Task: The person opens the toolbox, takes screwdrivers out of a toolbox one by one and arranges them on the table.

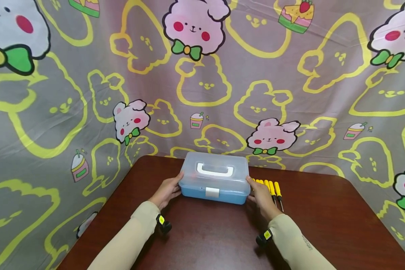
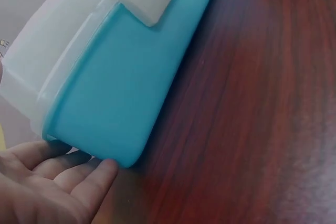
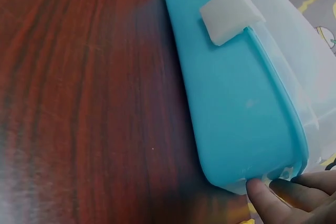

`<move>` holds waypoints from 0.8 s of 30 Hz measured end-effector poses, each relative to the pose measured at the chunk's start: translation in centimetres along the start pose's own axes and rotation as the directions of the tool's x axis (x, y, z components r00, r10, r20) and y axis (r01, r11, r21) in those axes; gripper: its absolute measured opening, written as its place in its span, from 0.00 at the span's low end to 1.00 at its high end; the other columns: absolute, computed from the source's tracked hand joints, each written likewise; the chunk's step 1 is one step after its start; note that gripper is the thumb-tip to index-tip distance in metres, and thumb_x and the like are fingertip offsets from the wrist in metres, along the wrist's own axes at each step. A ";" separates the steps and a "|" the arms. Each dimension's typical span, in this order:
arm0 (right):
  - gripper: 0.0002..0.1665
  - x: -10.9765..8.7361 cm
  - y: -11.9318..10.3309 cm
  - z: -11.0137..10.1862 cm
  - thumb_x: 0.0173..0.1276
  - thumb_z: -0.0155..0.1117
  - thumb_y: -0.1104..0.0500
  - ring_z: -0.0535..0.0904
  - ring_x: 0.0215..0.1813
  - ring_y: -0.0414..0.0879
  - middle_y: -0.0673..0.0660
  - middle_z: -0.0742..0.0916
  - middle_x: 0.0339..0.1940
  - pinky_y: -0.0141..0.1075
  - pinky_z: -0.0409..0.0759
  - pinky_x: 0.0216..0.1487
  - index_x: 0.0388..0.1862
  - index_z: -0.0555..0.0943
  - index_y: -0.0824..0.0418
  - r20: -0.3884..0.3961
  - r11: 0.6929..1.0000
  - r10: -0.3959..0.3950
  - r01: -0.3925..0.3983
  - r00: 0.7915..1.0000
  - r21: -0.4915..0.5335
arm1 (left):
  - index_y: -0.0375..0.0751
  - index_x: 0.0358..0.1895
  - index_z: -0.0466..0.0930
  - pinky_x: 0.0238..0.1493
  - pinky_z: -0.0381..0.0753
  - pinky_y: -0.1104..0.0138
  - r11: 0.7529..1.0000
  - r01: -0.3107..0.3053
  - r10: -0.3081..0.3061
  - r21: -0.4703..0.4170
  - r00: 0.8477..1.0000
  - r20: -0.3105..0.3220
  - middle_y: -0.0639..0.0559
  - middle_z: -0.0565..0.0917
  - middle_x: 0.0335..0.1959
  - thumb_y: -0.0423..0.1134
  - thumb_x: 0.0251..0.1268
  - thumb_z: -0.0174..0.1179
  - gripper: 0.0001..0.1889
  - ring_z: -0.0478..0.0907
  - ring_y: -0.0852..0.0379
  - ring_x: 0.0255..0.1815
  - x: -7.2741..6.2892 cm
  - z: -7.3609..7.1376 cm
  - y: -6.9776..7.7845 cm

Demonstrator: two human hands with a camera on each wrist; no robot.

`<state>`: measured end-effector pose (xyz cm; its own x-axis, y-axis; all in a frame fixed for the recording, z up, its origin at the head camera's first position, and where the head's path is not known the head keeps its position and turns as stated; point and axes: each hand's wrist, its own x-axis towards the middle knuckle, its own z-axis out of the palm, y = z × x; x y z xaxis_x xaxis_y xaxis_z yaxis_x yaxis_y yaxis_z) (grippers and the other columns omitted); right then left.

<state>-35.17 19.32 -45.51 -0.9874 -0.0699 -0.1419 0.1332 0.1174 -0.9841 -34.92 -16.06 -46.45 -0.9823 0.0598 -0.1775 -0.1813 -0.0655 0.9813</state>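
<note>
A toolbox (image 1: 202, 194) with a blue base, a clear lid (image 1: 189, 161) and a white carrying handle (image 1: 215, 170) is at the back middle of the table. Its white front latch (image 1: 212, 192) lies over the lid's edge. My left hand (image 1: 168, 190) grips the left end, thumb by the lid; in the left wrist view its fingertips (image 2: 107, 169) touch the end wall low down. At the other end my right hand (image 1: 261, 197) holds it likewise, with fingers (image 3: 265, 198) against the lower side in the right wrist view. Whether the base touches the table is unclear.
Several yellow-handled screwdrivers (image 1: 277, 189) lie side by side right of the toolbox, partly behind my right hand. The dark red wooden table (image 1: 202, 236) ends at a patterned cloth (image 1: 206, 131) hanging behind and along the left.
</note>
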 end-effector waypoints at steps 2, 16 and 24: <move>0.50 0.3 0.0 0.0 0.69 0.52 0.30 0.71 0.65 0.63 0.64 0.68 0.71 0.54 0.71 0.61 0.72 0.63 0.69 0.000 1.000 0.002 -0.002 1.000 0.012 | 0.27 0.72 0.58 0.63 0.67 0.48 1.000 -0.003 0.003 0.010 1.000 0.003 0.33 0.64 0.70 0.65 0.64 0.57 0.47 0.61 0.38 0.70 0.3 0.0 0.0; 0.49 1.8 -0.4 -0.1 0.71 0.51 0.32 0.70 0.66 0.62 0.64 0.67 0.72 0.54 0.70 0.62 0.73 0.61 0.69 -0.007 0.999 -0.008 0.009 1.000 0.031 | 0.31 0.73 0.59 0.63 0.67 0.50 0.999 0.009 -0.008 0.041 1.000 -0.025 0.35 0.64 0.71 0.68 0.61 0.57 0.49 0.62 0.39 0.70 1.9 0.5 0.5; 0.47 2.8 -0.6 0.1 0.72 0.51 0.34 0.68 0.68 0.61 0.64 0.67 0.72 0.54 0.69 0.63 0.73 0.62 0.68 -0.013 0.999 -0.006 0.006 1.000 0.045 | 0.31 0.72 0.59 0.63 0.68 0.49 0.999 0.004 -0.002 0.046 0.999 -0.041 0.35 0.64 0.70 0.69 0.60 0.57 0.50 0.62 0.38 0.69 2.5 0.5 0.5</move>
<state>-38.04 18.96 -45.32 -0.9892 -0.0576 -0.1351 0.1308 0.0723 -0.9888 -37.46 -15.39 -46.37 -0.9830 0.0189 -0.1827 -0.1831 -0.0195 0.9829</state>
